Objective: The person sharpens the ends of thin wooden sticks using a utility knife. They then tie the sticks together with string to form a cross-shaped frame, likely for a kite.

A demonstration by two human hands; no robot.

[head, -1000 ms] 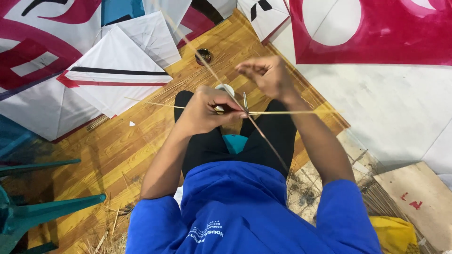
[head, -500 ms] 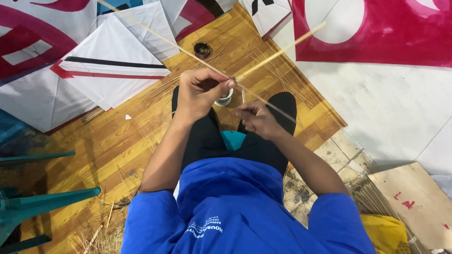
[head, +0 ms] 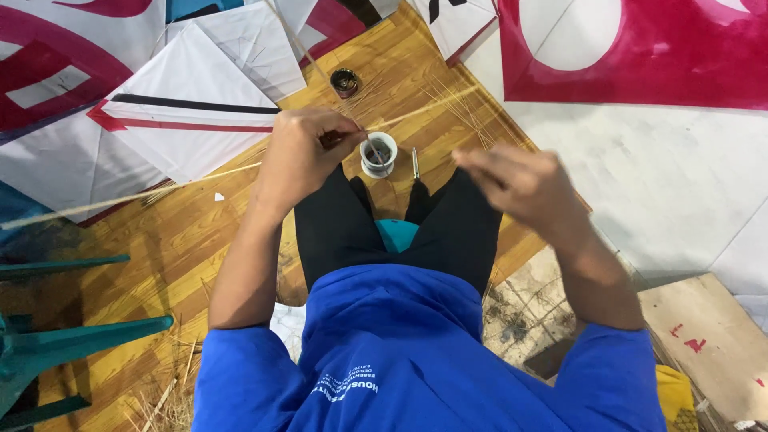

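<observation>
Bamboo is what your left hand (head: 300,156) has closed its fingers around: thin sticks (head: 200,178) crossing at your fist, above your lap and the wooden floor (head: 200,240). Your right hand (head: 520,188) hovers blurred just to the side, fingers loosely curled; whether it grips anything, you cannot tell. A small white cup (head: 378,154) sits just beyond your knees.

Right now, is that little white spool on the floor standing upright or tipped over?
Upright. The white spool stands on its end on the wooden floor, its round open top facing the camera, just beyond the left hand.
</observation>
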